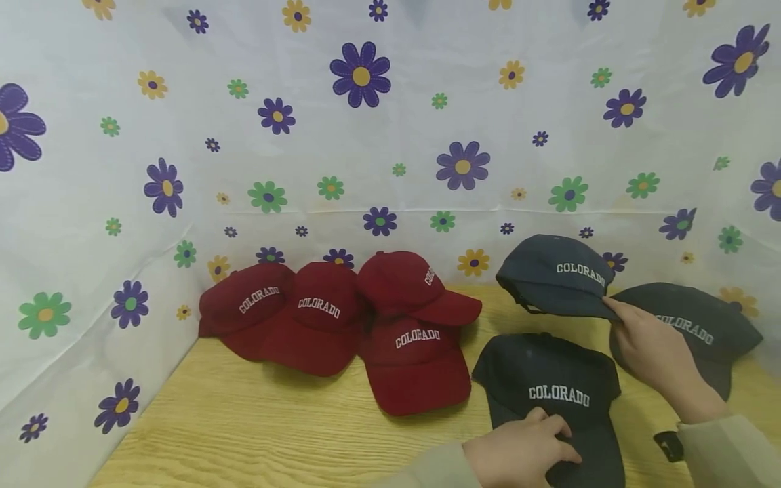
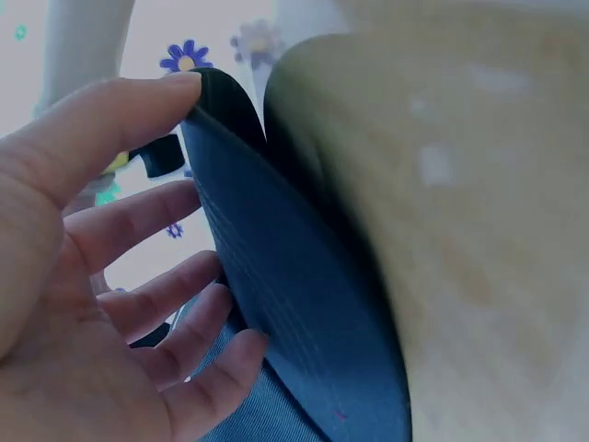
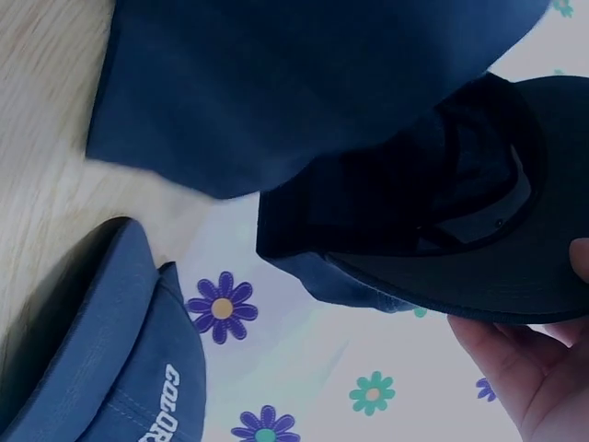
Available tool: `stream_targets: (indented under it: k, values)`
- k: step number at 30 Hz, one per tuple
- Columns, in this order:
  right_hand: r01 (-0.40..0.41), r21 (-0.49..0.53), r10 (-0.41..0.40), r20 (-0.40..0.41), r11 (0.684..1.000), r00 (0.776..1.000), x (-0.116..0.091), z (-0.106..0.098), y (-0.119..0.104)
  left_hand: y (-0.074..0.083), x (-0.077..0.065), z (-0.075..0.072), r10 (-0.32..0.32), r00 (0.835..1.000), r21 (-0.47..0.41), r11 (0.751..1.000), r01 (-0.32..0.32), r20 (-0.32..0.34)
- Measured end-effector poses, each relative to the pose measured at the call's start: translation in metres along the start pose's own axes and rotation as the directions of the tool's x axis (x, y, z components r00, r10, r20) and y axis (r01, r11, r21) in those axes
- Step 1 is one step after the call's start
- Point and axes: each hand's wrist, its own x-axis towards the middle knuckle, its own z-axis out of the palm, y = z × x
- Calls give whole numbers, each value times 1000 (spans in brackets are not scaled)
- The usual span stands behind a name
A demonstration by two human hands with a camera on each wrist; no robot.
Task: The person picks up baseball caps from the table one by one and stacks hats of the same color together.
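My right hand pinches the brim edge of a navy cap lettered COLORADO, held up near the back wall. In the right wrist view that cap's brim underside and hollow inside face the camera. My left hand rests on the brim of another dark COLORADO cap lying on the table in front. The left wrist view has the thumb and loosely bent fingers touching one face of this brim. A third dark cap lies at the right, partly behind my right hand.
Several red COLORADO caps lie at the left and middle of the wooden table, some overlapping. A white flower-patterned sheet stands behind and at the sides. Beside my right sleeve is a small black object.
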Motion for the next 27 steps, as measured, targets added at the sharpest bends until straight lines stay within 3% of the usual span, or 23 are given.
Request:
stream_targets:
  k: [13, 23, 27]
  values:
    - [-13, 56, 20, -140, 998, 990, 0, -7, -18, -16, 32, -6, -143, 988, 59, 988, 146, -54]
    - [-41, 183, 83, -223, 982, 971, -3, -9, -34, -22, 33, -9, -192, 974, 67, 977, 201, -121]
    - [-38, 201, 89, -251, 979, 964, -6, -11, -38, -23, 26, -13, -187, 974, -8, 982, 187, -131]
